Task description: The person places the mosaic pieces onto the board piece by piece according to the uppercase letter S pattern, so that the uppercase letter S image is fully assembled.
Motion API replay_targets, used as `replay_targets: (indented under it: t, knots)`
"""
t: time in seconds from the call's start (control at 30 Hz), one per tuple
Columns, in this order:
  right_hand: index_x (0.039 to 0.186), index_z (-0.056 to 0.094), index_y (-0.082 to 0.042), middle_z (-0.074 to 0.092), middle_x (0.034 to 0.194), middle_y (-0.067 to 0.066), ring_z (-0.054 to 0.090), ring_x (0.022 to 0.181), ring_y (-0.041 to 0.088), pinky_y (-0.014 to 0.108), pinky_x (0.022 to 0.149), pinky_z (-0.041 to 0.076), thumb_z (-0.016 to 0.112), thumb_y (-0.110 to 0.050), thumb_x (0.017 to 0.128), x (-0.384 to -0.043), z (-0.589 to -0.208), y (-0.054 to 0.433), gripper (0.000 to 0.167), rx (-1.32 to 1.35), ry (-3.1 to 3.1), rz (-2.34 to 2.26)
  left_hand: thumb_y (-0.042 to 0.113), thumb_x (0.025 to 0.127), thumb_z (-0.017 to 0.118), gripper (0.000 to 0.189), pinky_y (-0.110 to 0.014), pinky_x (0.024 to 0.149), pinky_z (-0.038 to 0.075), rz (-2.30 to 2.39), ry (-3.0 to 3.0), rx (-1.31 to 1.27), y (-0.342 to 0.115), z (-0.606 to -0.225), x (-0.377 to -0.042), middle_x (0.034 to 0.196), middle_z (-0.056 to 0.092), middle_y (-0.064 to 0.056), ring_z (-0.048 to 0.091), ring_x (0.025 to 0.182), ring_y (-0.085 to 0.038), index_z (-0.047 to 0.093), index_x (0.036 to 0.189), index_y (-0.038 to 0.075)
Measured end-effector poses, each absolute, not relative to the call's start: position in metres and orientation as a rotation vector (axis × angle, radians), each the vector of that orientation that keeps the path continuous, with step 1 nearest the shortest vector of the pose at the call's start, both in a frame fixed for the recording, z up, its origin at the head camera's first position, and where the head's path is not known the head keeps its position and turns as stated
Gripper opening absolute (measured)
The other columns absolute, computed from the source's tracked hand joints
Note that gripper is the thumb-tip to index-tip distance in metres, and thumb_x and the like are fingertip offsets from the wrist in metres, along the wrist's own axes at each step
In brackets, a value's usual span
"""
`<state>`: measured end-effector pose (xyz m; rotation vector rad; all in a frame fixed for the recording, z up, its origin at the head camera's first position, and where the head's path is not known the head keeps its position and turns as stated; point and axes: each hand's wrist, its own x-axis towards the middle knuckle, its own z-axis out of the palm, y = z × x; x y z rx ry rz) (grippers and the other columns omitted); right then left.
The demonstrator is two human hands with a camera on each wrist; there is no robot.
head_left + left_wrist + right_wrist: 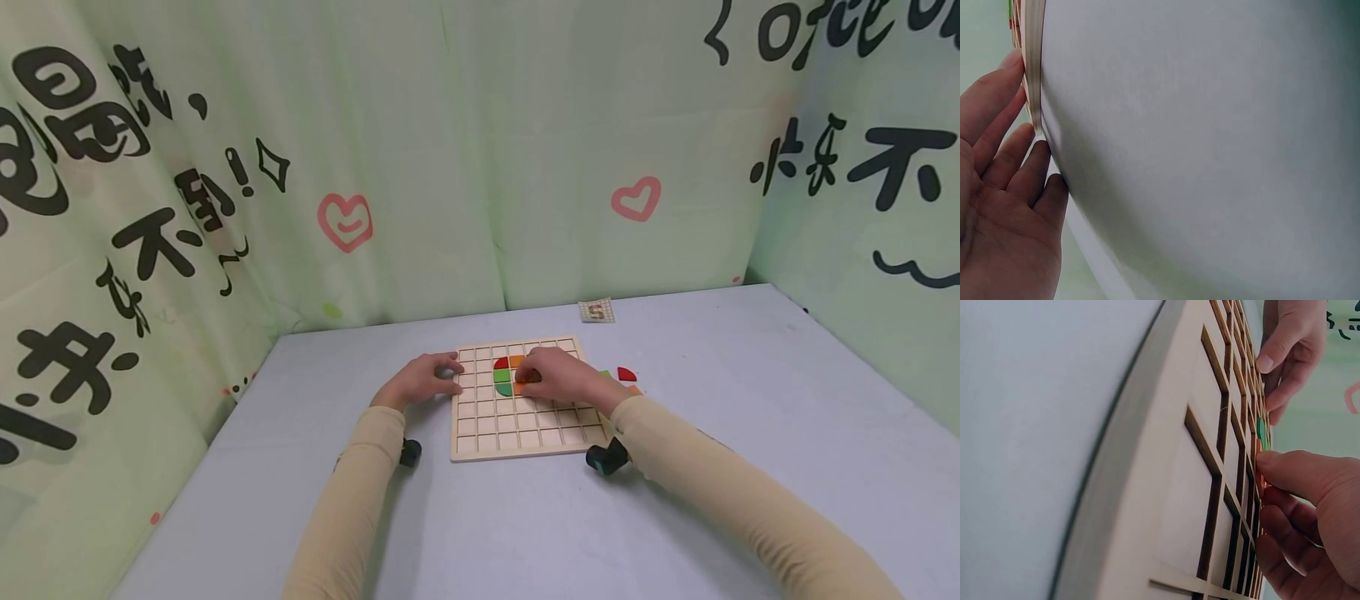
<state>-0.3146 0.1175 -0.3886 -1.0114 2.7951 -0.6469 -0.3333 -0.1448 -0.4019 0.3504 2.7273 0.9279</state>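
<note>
A light wooden grid board (528, 437) lies on the table. Near its middle sit red (501, 363), orange (517, 361), green (502, 376) and teal (503, 389) tiles. My left hand (420, 379) touches the board's left edge, its thumb and fingers spread along the rim; in the left wrist view the fingers (1016, 156) are fairly straight against the side. Over the tiles, my right hand (558, 375) pinches an orange tile (1259, 447) at the grid with thumb and curled fingers. That hand partly hides the pattern.
Loose red (627, 374), green and orange pieces lie right of the board, partly behind the right wrist. A small patterned card (597, 312) rests near the table's back edge. Curtains with writing and hearts surround the white table (480, 533).
</note>
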Motion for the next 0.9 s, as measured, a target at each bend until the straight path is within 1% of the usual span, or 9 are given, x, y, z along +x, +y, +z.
replay_targets:
  t: [0.5, 0.7, 0.9]
  knots:
    - [0.105, 0.071, -0.004, 0.063, 0.092, 0.001, 0.056, 0.085, 0.015, 0.033, 0.080, 0.050, 0.068, -0.015, 0.091, -0.314, -0.391, 0.117, 0.018, -0.996, 2.800, -0.653, 0.020, 0.087, 0.075, 0.035, -0.044, 0.116, 0.026, 0.912, 2.735, 0.349, -0.145, -0.404, -0.334, 0.152, 0.042, -0.003, 0.028, 0.145, -0.027, 0.068, 0.120, 0.012]
    - [0.111, 0.070, -0.005, 0.064, 0.099, 0.002, 0.057, 0.090, 0.018, 0.035, 0.084, 0.051, 0.068, -0.019, 0.093, -0.315, -0.389, 0.124, 0.024, -0.859, 2.810, -0.720, 0.019, 0.086, 0.075, 0.035, -0.043, 0.116, 0.025, 0.924, 2.730, 0.341, -0.144, -0.405, -0.333, 0.152, 0.042, -0.002, 0.028, 0.145, -0.026, 0.068, 0.120, 0.012]
    - [0.115, 0.069, -0.006, 0.065, 0.104, 0.004, 0.058, 0.095, 0.020, 0.037, 0.086, 0.052, 0.069, -0.020, 0.092, -0.316, -0.383, 0.146, 0.027, -0.763, 2.844, -0.756, 0.019, 0.087, 0.075, 0.035, -0.044, 0.116, 0.025, 0.925, 2.731, 0.336, -0.144, -0.403, -0.334, 0.152, 0.042, -0.002, 0.028, 0.145, -0.027, 0.068, 0.120, 0.012]
